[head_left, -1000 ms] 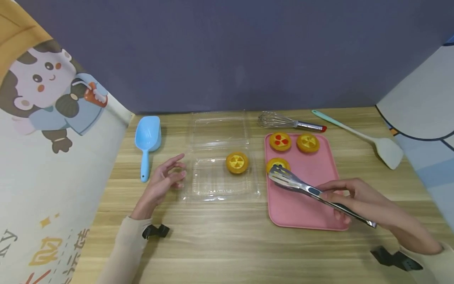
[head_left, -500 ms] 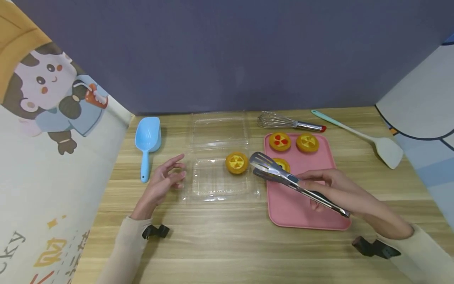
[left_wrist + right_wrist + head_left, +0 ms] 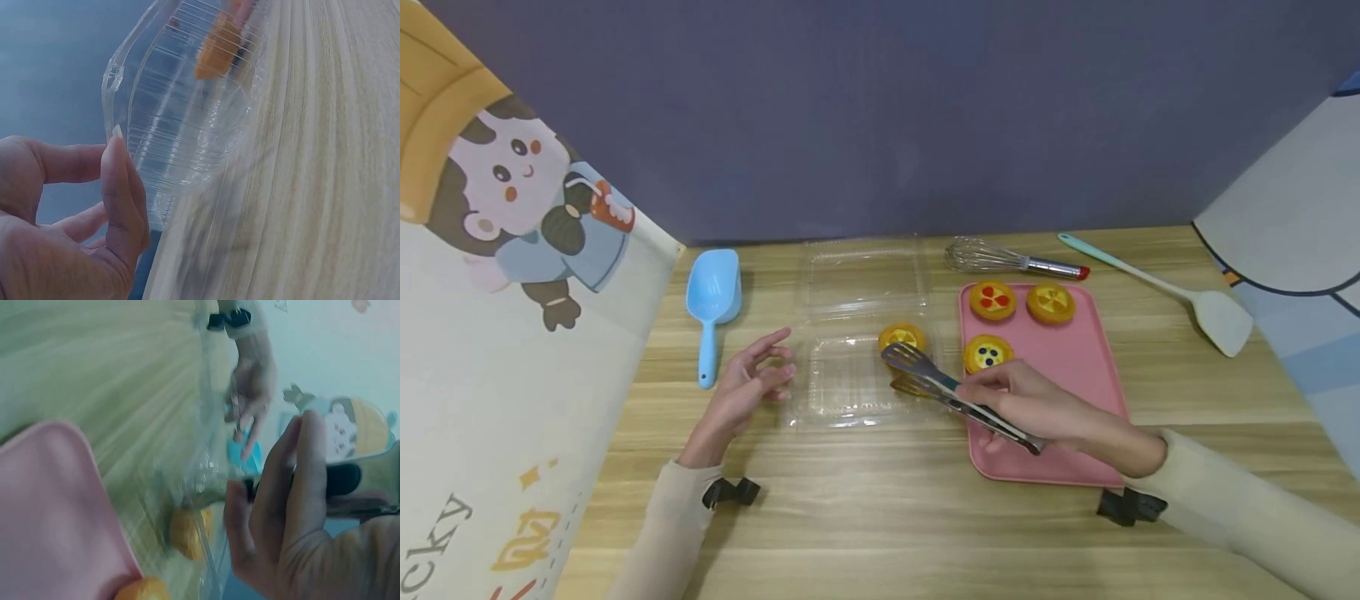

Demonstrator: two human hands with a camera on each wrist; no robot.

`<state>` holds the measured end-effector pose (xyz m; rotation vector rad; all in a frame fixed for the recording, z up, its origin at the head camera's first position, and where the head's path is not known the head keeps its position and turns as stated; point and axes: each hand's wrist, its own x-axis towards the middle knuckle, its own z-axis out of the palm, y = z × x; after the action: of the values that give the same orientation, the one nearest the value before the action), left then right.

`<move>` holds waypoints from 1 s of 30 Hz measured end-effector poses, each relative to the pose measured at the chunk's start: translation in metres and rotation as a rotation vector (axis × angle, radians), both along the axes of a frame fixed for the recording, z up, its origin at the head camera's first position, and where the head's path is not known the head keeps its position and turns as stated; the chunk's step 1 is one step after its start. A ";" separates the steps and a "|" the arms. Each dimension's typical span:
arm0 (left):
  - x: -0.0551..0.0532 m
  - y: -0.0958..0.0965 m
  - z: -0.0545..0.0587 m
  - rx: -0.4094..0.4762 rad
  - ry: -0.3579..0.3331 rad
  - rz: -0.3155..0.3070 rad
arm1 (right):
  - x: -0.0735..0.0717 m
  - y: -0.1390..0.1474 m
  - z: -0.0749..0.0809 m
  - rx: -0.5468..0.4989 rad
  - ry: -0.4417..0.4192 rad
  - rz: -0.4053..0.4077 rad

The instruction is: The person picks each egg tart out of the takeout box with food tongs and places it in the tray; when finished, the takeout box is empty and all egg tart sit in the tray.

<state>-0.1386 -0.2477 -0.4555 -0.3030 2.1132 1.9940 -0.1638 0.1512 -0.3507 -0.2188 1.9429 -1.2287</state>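
My right hand (image 3: 1033, 404) grips metal tongs (image 3: 917, 364) by the handles, reaching left over the pink tray (image 3: 1067, 354). Their spread tips hang over the near side of an egg tart (image 3: 901, 333), partly hiding it; whether they touch it I cannot tell. This tart sits at the right of an unfolded clear plastic container (image 3: 842, 387). Beside the container's left edge is my left hand (image 3: 748, 379), fingers loosely bent. In the left wrist view its thumb tip (image 3: 117, 134) lies at the container's rim, contact unclear. A blueberry-topped tart (image 3: 988, 355) rests on the tray.
At the tray's far end are a red-topped tart (image 3: 992, 300) and a yellow-topped tart (image 3: 1051, 303). Behind them lies a whisk (image 3: 988, 255); a spatula (image 3: 1217, 321) is to the right. A blue scoop (image 3: 713, 287) lies far left. Walls bound the table.
My right hand has carried the tongs leftward, from over the blueberry tart to the tart in the container, and their tips have spread. My left hand has stayed in place.
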 end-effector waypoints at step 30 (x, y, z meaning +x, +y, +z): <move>0.003 0.000 0.003 0.002 0.004 -0.022 | -0.005 -0.017 -0.032 0.026 0.216 -0.015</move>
<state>-0.1351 -0.2475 -0.4526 -0.2745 2.1080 1.9865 -0.1692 0.1338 -0.3830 -0.3360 2.1469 -1.2307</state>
